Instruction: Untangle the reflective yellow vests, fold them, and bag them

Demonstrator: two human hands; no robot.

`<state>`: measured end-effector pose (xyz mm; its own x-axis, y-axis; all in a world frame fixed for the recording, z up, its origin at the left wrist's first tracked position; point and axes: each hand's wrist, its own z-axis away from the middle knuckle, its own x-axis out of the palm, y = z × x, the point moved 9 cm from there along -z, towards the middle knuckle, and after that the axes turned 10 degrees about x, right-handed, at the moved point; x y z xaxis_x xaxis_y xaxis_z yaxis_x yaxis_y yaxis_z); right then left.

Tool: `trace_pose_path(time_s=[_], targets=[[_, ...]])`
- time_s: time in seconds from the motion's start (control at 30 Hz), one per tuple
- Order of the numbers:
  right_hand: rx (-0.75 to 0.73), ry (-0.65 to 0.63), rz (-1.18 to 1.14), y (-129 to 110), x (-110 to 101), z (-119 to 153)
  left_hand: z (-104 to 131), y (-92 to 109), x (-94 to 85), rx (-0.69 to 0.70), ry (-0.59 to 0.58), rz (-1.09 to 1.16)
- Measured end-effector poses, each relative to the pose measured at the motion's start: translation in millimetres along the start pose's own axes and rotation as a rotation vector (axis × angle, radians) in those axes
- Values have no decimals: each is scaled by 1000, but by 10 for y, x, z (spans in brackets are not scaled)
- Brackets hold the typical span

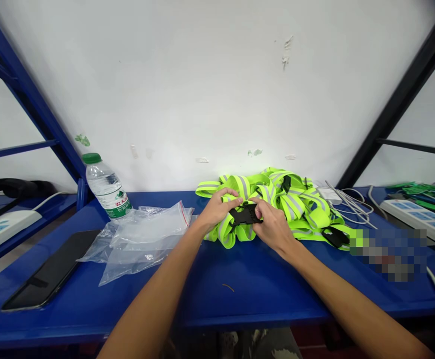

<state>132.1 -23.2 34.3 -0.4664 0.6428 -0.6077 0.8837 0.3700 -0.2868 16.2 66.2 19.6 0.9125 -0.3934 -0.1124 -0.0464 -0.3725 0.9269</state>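
A black plastic side-release buckle [245, 215] sits between my hands at the front of a heap of neon-yellow reflective straps [296, 204]. My right hand [273, 224] is closed on the buckle's right end, thumb and fingers pinching it. At the buckle's left end, my left hand [219, 209] pinches the yellow strap close to the black plastic; its lower fingers are partly hidden. Loops of webbing with a grey reflective stripe hang below and around both hands. Another black buckle [335, 237] lies at the heap's right edge.
Clear plastic zip bags [142, 239] lie left of my hands, with a green-capped water bottle [107, 187] behind. A black phone [51, 271] rests on the blue table [217, 294]. White cables [355, 207] and a power strip [423, 219] are at the right. A white wall stands behind.
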Motion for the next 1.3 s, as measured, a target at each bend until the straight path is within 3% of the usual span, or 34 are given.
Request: trace_pose_path(time_s=[0.33,0.43,0.53,0.67,0.7,0.77,0.83,0.9,1.0,1.1,1.23,1.3], targets=[[-16,18,-31,-51,-30,-20,-15,-64,14,-9,26,36],[-23,-1,-19,-60,-30,-38,-29,-20,-59,47,53,-116],[6,-21,25,-31,-47,-75,-8,156,-164,138,137,-398],[63,11,53,45,-142,-133,181,675,-237,339,326,-763],[78,25,45,72,-169,-147,222,766,-188,373,291,-813],[118,56,22,144,-218,-173,278,829,-33,413,107,-865],[165,90,-5,228,-258,-198,335,787,89,441,-78,-904],[189,102,-32,288,-278,-221,364,712,74,451,-131,-940],[143,13,-30,291,-237,-260,328,639,-116,425,-57,-916],[130,-68,-2,338,-274,-306,278,714,-408,408,95,-881],[324,-19,-143,632,-577,-425,247,896,-831,355,320,-880],[452,-21,-310,792,-704,-477,209,870,-980,252,370,-748]])
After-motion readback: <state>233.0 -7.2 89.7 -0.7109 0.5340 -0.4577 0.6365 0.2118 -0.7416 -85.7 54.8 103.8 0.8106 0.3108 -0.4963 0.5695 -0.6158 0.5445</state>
